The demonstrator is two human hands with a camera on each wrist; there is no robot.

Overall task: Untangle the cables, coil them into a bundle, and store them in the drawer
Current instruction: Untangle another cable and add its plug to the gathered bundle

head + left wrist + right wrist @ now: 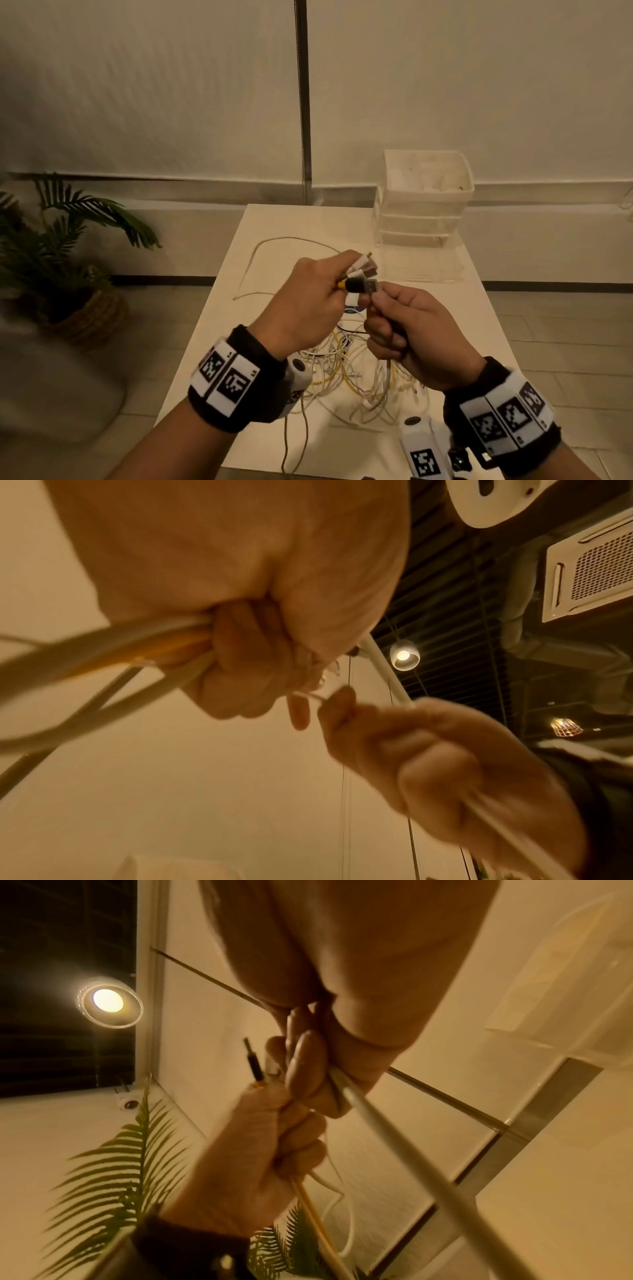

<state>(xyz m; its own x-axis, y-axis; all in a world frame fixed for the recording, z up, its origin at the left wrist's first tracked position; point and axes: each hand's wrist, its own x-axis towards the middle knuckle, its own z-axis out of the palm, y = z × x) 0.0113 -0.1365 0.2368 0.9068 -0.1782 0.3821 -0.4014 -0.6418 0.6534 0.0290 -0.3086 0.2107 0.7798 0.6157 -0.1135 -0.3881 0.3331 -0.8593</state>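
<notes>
**Gathering plug ends above the tangle**

Wrist bands with printed markers are sitting nearest the lens, and just beyond them both hands are meeting above the white table [274, 219]. Judging by this, the untangling step is in hand: ends are being collected, and coiling is not yet begun.

Left hand [308, 301] is curling its fingers round a cluster of plug ends [363, 274], white ones fanning upward and a black one on a yellow lead pointing toward the right hand. Right hand [411, 335] is pinching a white cable [394, 1139] between thumb and forefinger, its tip touching the black plug, with the other fingers folding round the strand running down past the palm.

Most of the cables [349, 373] are lying in a loose heap on the table directly beneath the hands, one long loop straying beyond them. Drawer unit [424, 205] is standing at the table's far right corner, well apart from the heap; one lower drawer appears to be pulled forward.

Next, I judge, the pinched end needs passing into the left-hand cluster without dragging knots tighter.
</notes>
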